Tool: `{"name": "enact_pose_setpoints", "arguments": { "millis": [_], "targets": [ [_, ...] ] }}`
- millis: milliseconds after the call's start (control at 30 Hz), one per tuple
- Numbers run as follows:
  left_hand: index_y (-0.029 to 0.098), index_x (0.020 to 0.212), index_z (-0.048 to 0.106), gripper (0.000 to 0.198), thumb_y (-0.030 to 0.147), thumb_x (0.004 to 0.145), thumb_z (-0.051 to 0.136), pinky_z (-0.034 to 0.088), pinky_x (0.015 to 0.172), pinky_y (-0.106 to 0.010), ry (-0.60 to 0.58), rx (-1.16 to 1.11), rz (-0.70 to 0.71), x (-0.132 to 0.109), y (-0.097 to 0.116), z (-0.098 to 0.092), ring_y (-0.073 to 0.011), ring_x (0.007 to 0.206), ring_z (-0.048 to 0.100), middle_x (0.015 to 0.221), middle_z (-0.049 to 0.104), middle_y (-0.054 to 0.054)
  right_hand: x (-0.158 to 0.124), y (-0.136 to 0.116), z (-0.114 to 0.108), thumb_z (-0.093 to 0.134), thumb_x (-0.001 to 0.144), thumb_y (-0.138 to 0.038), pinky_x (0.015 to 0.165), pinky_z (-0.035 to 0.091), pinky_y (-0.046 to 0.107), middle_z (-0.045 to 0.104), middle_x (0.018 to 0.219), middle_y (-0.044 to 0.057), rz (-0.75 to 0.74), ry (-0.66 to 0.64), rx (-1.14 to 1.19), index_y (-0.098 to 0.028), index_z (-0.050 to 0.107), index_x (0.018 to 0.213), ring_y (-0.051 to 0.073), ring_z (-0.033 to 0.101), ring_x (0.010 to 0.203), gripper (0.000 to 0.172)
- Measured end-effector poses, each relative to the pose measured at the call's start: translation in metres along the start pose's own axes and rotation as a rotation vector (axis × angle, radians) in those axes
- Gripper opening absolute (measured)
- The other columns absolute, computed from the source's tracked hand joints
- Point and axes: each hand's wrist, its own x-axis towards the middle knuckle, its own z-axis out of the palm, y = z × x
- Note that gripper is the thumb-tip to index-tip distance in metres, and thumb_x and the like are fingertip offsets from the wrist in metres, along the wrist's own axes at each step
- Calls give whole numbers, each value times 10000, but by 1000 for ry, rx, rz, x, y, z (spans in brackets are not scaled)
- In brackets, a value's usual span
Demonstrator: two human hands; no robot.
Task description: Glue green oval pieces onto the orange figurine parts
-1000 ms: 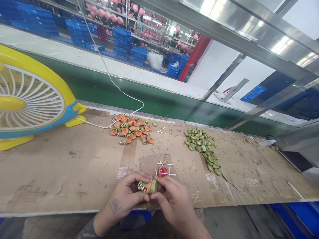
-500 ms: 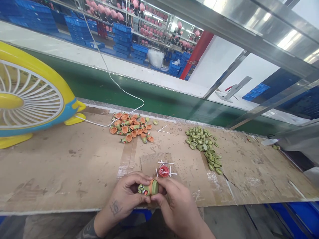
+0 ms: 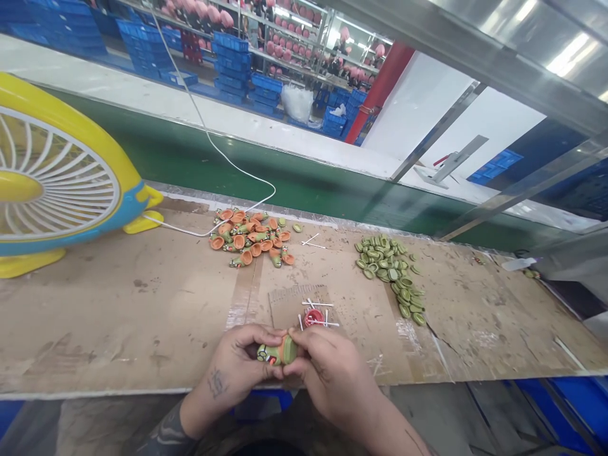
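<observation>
Close to the table's front edge, a small green-and-orange painted figurine is held between both hands. My left hand is closed around its green end, which has round white-rimmed eyes and a red spot. My right hand pinches the other end, where a green oval cap sits against the orange part. Just beyond the fingers stands a small red pot, with cotton swabs lying across and around it on a piece of cardboard.
Similar orange-and-green figurines lie heaped at the back. Green oval caps form a pile to the right. A yellow fan stands at left, its white cable crossing the figurines. A green panel bounds the cardboard-covered table's back.
Both hands have shifted slightly left with the figurine, which is turned a little. The camera view has tilted slightly. The piles look the same.
</observation>
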Motion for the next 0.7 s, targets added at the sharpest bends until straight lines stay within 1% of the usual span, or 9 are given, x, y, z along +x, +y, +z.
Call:
{"name": "enact_pose_setpoints", "arguments": {
  "millis": [100,133,200,267,333,433,533,600,700],
  "targets": [
    [254,1003,825,309,230,716,936,606,851,-266,-24,-74,-126,1,1,-2,-219,987,758,1073,815,-71,3,0,6,592,980,-154,733,544,358,696,967,88,64,-27,-146,-180,623,1171,248,647,858,195],
    [251,1087,804,344,283,761,909,599,860,-277,-44,-112,-160,1,1,-2,-219,1000,744,1111,798,-80,3,-1,10,578,983,-148,729,543,370,691,966,94,74,-29,-195,-177,618,1196,258,641,860,219],
    [242,1174,764,432,359,779,894,583,828,-269,-75,-175,-215,1,2,-3,-205,963,718,1094,774,-78,3,-3,15,563,994,-154,761,552,394,692,1009,107,47,-50,-220,-167,586,1285,268,636,894,293],
    [225,1133,761,429,362,756,912,551,755,-231,-72,-208,-267,2,5,-1,-167,858,682,974,747,-51,1,-5,15,596,993,-198,866,561,408,688,1142,116,-8,-97,-128,-174,521,1391,270,639,1006,406],
    [196,1034,764,337,330,761,910,511,702,-206,-55,-241,-317,4,10,1,-132,772,630,870,702,-31,-4,-3,8,624,992,-276,946,552,390,666,1257,114,-46,-95,-25,-200,471,1451,260,633,1107,490],
    [165,946,751,271,295,762,902,481,681,-201,-40,-351,-357,7,18,3,-125,762,594,858,662,-39,-18,15,-10,551,1032,-318,889,563,333,684,1198,98,5,76,7,-228,513,1407,222,662,1044,388],
    [149,915,740,259,242,740,906,461,658,-192,-37,-450,-362,8,20,2,-127,769,585,859,627,-43,-39,53,-25,511,1050,-317,794,561,287,696,1029,59,179,304,8,-240,593,1292,183,676,905,267],
    [146,907,733,237,214,747,895,450,642,-188,-40,-485,-347,7,20,0,-121,754,575,862,608,-42,-55,83,-30,510,1046,-378,805,564,311,705,1026,69,337,421,-29,-234,632,1247,201,686,924,276],
    [153,923,725,215,196,774,875,432,618,-178,-36,-509,-315,6,19,-1,-111,741,560,893,606,-47,-73,120,-26,492,1024,-493,852,566,375,732,1103,104,548,487,-104,-215,672,1189,247,700,996,370]
  ]
}}
